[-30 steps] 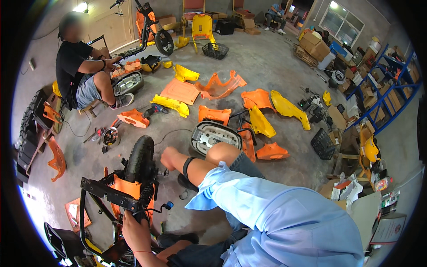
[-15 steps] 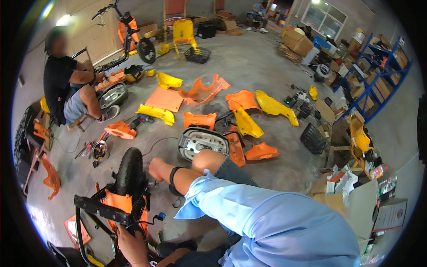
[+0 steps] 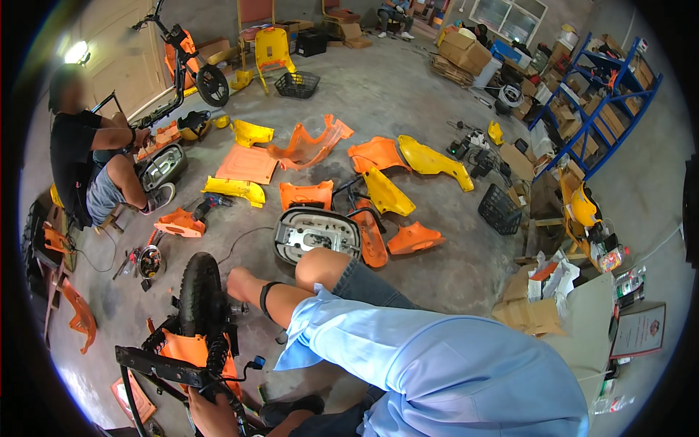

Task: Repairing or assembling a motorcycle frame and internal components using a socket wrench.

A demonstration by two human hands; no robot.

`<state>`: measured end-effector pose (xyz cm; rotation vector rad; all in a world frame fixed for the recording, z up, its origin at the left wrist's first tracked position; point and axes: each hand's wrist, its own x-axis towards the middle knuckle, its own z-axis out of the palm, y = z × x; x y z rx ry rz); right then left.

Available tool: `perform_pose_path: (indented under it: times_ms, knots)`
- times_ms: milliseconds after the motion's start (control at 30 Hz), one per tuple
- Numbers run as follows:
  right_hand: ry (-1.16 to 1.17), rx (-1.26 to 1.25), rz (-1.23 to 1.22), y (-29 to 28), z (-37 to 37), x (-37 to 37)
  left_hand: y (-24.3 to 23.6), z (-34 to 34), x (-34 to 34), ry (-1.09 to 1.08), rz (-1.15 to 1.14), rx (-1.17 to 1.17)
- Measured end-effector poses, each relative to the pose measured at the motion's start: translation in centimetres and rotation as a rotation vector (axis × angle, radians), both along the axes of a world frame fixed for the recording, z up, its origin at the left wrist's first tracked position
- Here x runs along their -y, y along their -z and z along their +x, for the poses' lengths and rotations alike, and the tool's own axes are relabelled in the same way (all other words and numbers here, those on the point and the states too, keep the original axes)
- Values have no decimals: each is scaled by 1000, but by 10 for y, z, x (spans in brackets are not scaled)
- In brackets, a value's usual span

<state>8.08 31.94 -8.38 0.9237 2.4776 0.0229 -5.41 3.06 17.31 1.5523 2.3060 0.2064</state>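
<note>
Right hand (image 3: 239, 285) reaches to the hub beside the black front wheel (image 3: 199, 293) of an orange scooter frame (image 3: 191, 351), left hand (image 3: 211, 414) gripping low on the frame, orange and yellow body panels (image 3: 378, 191) strewn across the floor (image 3: 378, 95).

Small black rubber wheel (image 3: 199, 293) standing upright on the concrete floor, tread facing up, mounted at the end of an orange and black scooter frame (image 3: 191, 357) that runs toward the lower left edge. Right hand (image 3: 240, 286) pressed against the wheel's hub side; left hand (image 3: 211, 414) gripping the black frame bar lower down.
</note>
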Motion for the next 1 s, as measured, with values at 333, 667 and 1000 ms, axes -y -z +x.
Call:
perform_pose_path:
  times_ms: [333, 667, 1000]
  knots:
    - [-16, -50, 27, 7, 0, -1, 5, -2, 1, 5, 29, -40]
    - [-72, 24, 52, -1, 0, 2, 6, -4, 2, -14, -22, -72]
    - [-90, 60, 30, -5, 1, 3, 21, -10, 1, 0, -11, -146]
